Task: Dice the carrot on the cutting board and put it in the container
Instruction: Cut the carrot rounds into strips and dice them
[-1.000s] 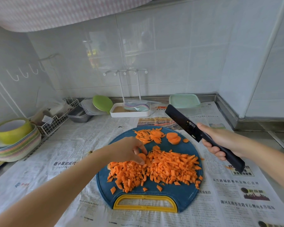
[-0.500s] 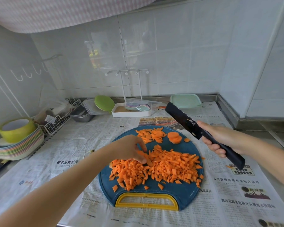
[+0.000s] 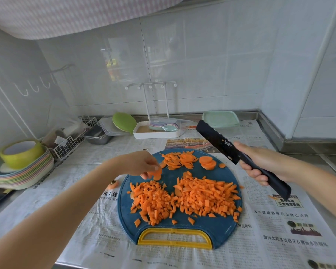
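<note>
Between your left thumb and fingertips (image 3: 153, 167) you are pinching a few thin carrot slices (image 3: 157, 173), lifted just off the far left part of the blue cutting board (image 3: 169, 183). The fingers of your left hand (image 3: 140, 163) point downward and are drawn together round the slices.

Just nearer to you than those fingers lies a heap of diced carrot (image 3: 153, 202). A larger second heap (image 3: 206, 197) lies beside it to the right. Just past your fingertips and to their right are carrot strips (image 3: 177, 159), then a short stack of carrot rounds (image 3: 207, 162), all on the board. Left of your wrist, off the board, a carrot end piece (image 3: 113, 184) lies on the newspaper (image 3: 279, 220) that covers the counter.

Your right hand (image 3: 260, 164) is well apart from the left, by the board's far right edge. Its fingers are curled tight round the handle of a black knife (image 3: 219, 141). The blade is held in the air, slanting up and away to the left.

Just beyond the blade tip, at the back wall, sits the pale green container (image 3: 220, 118), well away from both hands. Left of it along the wall stand a white rack tray (image 3: 155, 133), a green lid (image 3: 124, 122), metal trays (image 3: 97, 135) and a wire basket (image 3: 70, 144). Far to the left is a stack of plates (image 3: 21, 175).
</note>
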`<state>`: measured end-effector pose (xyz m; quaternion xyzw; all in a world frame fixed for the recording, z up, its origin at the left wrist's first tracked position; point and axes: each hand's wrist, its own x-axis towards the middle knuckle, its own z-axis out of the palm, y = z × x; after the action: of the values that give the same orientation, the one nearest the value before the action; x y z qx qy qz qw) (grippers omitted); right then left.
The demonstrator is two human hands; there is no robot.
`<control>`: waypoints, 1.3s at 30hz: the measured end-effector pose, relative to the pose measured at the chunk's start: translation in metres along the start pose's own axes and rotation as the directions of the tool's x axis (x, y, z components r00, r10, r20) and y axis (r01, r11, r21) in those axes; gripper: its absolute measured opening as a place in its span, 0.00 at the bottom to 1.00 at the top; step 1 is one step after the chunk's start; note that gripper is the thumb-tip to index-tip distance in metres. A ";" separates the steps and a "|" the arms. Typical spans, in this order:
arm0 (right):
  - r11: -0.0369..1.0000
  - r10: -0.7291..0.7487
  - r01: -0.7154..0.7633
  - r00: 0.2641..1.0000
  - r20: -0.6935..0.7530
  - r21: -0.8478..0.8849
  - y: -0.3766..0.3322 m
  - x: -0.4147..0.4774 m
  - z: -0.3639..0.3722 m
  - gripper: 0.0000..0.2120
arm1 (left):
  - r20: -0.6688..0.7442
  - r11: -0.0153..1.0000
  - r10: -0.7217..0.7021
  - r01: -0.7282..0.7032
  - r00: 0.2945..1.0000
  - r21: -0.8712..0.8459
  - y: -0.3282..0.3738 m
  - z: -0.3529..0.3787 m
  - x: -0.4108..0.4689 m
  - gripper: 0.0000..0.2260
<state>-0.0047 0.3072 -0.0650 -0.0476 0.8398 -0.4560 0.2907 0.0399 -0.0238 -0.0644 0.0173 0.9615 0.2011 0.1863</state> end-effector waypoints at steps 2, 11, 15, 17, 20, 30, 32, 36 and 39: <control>1.000 0.001 -0.001 1.000 0.002 0.003 0.000 0.000 0.000 0.32 | -0.027 0.999 -0.012 0.011 1.000 -0.036 -0.006 0.005 0.004 0.08; 1.000 -0.009 0.009 1.000 0.000 0.007 0.000 0.001 0.000 0.32 | -0.069 0.998 -0.060 0.058 0.996 -0.032 -0.005 0.018 0.008 0.08; 1.000 -0.015 0.015 1.000 -0.007 0.021 0.002 0.001 0.001 0.32 | -0.100 0.997 -0.036 0.042 0.994 0.059 -0.003 0.018 0.007 0.09; 0.999 -0.018 0.018 1.000 -0.009 0.030 0.004 0.001 0.000 0.32 | -0.110 0.999 -0.016 0.020 0.994 0.035 -0.001 0.017 0.007 0.09; 1.000 -0.008 0.009 1.000 -0.021 0.017 0.009 0.002 -0.002 0.32 | -0.187 0.989 0.018 -0.045 0.982 -0.142 0.012 0.012 0.013 0.08; 0.994 0.109 -0.109 0.993 -0.039 0.007 0.019 0.009 0.002 0.32 | -0.272 0.948 0.135 -0.204 0.953 -0.243 0.091 0.034 0.089 0.15; 0.991 0.132 -0.132 0.990 -0.038 0.008 0.020 0.008 0.005 0.31 | -0.235 0.960 0.175 -0.219 0.956 -0.176 0.097 0.036 0.096 0.16; 0.986 0.166 -0.167 0.985 -0.041 -0.007 0.020 0.010 0.010 0.32 | -0.183 0.968 0.232 -0.245 0.955 -0.049 0.098 0.038 0.101 0.18; 0.984 0.176 -0.177 0.983 -0.047 -0.010 0.020 0.012 0.012 0.32 | -0.172 0.973 0.217 -0.227 0.961 -0.039 0.096 0.038 0.102 0.19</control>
<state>-0.0044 0.3056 -0.0913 0.0357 0.8504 -0.4235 0.3102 -0.0448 0.0897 -0.0949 0.1025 0.9595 0.2493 0.0818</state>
